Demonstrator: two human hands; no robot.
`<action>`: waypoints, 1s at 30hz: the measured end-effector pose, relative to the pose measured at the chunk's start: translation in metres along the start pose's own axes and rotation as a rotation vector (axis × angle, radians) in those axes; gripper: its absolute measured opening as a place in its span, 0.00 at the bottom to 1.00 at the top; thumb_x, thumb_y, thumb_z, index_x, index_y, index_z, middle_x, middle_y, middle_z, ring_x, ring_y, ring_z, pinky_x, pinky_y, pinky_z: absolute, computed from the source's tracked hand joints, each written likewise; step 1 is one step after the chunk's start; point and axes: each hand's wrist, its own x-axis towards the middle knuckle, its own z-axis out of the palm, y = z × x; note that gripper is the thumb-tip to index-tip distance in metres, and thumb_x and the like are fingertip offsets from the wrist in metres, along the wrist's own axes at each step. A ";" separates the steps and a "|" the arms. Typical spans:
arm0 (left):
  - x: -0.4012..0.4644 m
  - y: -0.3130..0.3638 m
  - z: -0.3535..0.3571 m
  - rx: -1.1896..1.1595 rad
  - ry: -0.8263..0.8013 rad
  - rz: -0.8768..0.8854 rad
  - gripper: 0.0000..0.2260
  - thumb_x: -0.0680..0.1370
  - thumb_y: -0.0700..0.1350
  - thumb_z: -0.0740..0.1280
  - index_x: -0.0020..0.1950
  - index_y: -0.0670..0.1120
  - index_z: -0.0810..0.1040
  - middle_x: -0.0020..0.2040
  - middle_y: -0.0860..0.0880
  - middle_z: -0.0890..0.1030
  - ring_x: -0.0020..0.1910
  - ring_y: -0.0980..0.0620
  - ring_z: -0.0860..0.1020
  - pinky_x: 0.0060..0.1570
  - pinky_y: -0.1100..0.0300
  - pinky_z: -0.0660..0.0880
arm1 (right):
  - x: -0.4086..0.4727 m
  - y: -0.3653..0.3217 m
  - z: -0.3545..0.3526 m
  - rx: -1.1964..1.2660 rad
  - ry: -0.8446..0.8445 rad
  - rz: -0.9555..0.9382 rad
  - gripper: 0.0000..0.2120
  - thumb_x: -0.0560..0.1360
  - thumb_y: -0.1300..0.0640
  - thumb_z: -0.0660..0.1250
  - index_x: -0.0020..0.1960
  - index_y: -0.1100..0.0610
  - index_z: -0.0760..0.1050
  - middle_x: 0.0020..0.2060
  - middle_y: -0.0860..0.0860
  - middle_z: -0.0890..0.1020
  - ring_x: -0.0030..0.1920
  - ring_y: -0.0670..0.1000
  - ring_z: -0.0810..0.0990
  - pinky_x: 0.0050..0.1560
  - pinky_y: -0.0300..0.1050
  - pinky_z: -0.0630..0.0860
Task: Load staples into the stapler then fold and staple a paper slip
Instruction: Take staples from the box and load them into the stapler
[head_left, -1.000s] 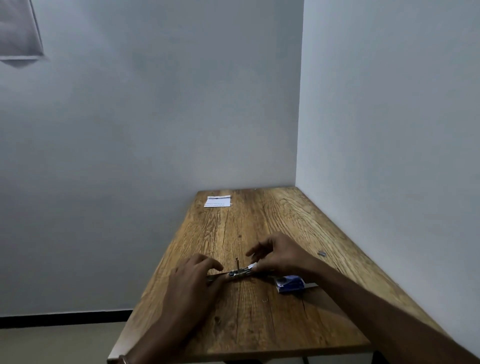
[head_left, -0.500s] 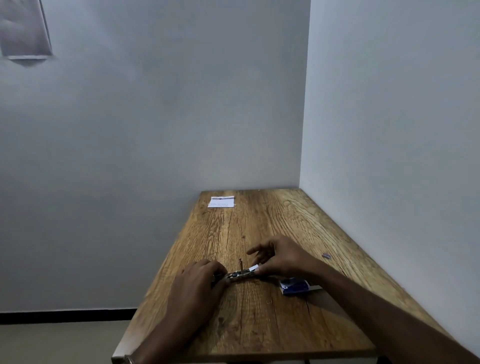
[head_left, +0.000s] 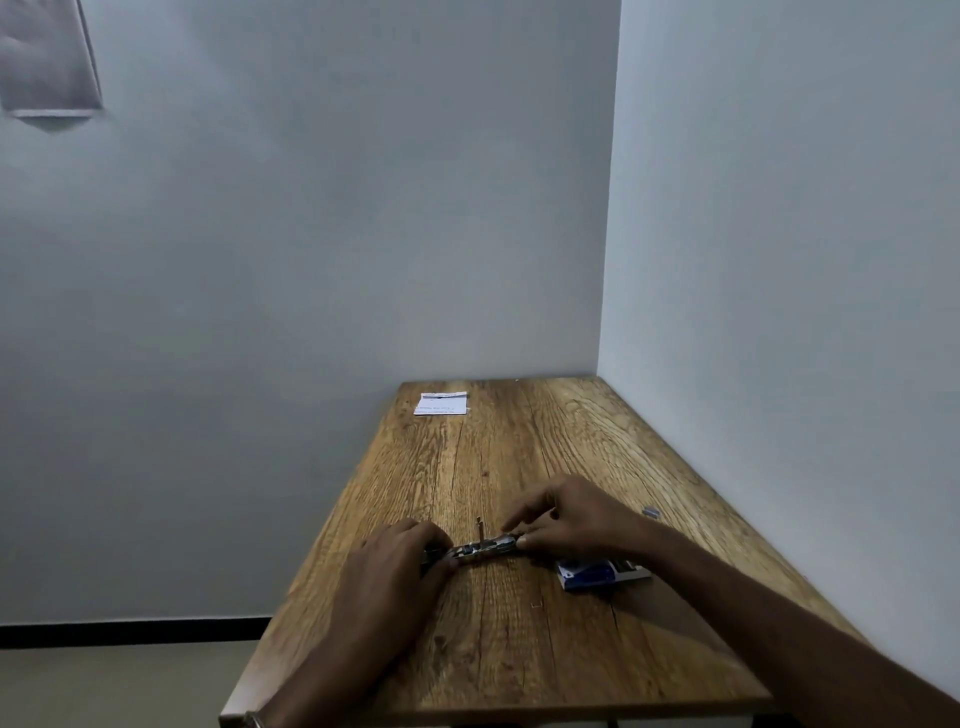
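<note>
A small metal stapler (head_left: 480, 551) lies opened out flat on the wooden table (head_left: 519, 649), with a thin part sticking up near its middle. My left hand (head_left: 395, 566) grips its left end. My right hand (head_left: 566, 517) pinches its right end between thumb and fingers; whether staples are in the fingers is hidden. A blue staple box (head_left: 592, 574) lies just right of the stapler, partly under my right wrist. The white paper slip (head_left: 441, 404) lies flat at the far left corner of the table.
A small strip of staples (head_left: 651, 512) sits near the right wall. A loose staple (head_left: 535, 604) lies in front of the stapler. Walls close the table's far and right sides; its left and near edges drop to the floor.
Both hands stay on the stapler in nearly the same place. My right fingers have closed in a little on its right end. The camera has shifted slightly.
</note>
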 end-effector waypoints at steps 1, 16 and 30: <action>0.000 0.000 0.000 -0.002 0.001 0.000 0.08 0.76 0.58 0.66 0.53 0.59 0.77 0.47 0.62 0.76 0.46 0.62 0.72 0.48 0.62 0.73 | 0.000 -0.001 0.000 -0.020 -0.027 -0.017 0.10 0.73 0.56 0.74 0.53 0.47 0.84 0.56 0.43 0.83 0.54 0.34 0.78 0.51 0.32 0.75; 0.000 -0.001 0.001 -0.011 -0.003 -0.012 0.08 0.76 0.59 0.66 0.53 0.60 0.76 0.49 0.63 0.76 0.48 0.62 0.73 0.51 0.59 0.75 | 0.005 0.001 -0.014 -0.169 -0.085 -0.013 0.15 0.76 0.68 0.66 0.54 0.53 0.85 0.67 0.50 0.77 0.67 0.48 0.74 0.53 0.30 0.70; -0.002 0.000 0.001 -0.037 -0.005 -0.026 0.08 0.76 0.58 0.67 0.53 0.60 0.77 0.47 0.64 0.74 0.47 0.62 0.73 0.52 0.59 0.75 | -0.009 0.015 -0.025 -0.028 0.015 0.104 0.12 0.75 0.68 0.69 0.49 0.54 0.86 0.57 0.48 0.83 0.58 0.41 0.79 0.54 0.34 0.76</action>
